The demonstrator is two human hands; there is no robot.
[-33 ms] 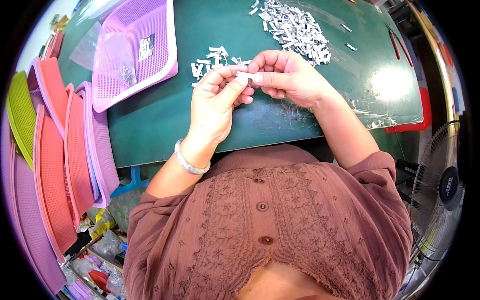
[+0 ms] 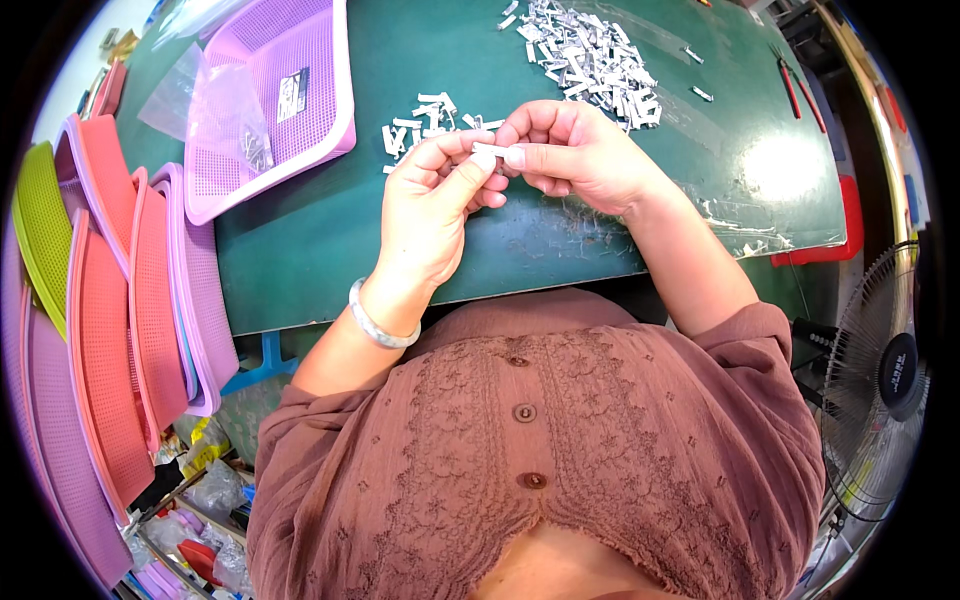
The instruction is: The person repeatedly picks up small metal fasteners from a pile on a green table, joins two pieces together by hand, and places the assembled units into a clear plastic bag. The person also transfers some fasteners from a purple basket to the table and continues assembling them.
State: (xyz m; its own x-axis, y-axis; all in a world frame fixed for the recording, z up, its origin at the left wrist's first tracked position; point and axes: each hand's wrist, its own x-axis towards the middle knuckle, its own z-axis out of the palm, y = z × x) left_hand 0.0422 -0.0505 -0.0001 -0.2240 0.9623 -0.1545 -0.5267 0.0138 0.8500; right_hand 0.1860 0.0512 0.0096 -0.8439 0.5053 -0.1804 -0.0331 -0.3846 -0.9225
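Observation:
Between my two hands is a small white plastic piece (image 2: 490, 151), pinched at both ends over the near part of the green table. My left hand (image 2: 440, 190) grips its left end with thumb and fingers. The right end is in the pinch of my right hand (image 2: 575, 155). Fingers hide much of the piece. Just beyond my left hand lies a small group of similar white pieces (image 2: 435, 105). Farther off, to the right, is a larger heap of small white and grey pieces (image 2: 590, 60).
A purple mesh basket (image 2: 340, 110) with a clear plastic bag (image 2: 215, 100) stands on the left of the green table (image 2: 420, 40). Stacked coloured baskets (image 2: 110, 300) crowd the left side. Red-handled pliers (image 2: 790, 90) lie at the far right. A fan (image 2: 870, 370) stands at right.

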